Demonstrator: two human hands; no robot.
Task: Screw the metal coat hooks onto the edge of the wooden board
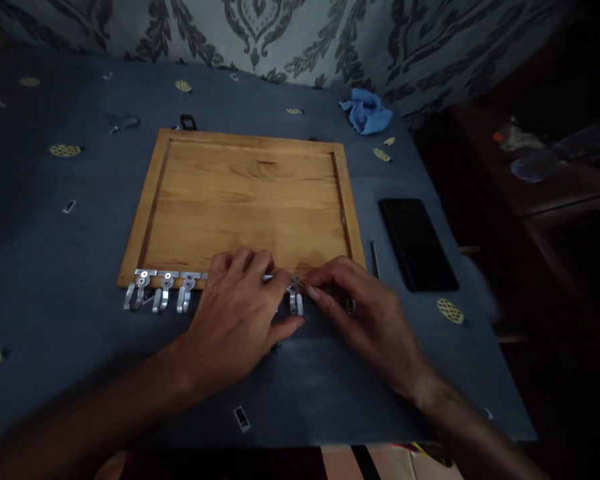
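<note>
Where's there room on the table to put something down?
There's room left of the wooden board and in front of the phone. It's crowded along the board's near edge, with the metal hooks, left hand and right hand.

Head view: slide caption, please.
Left hand and right hand at silvery metal hooks along the near edge of a brown rectangular wooden panel on a blue patterned tablecloth.
</note>
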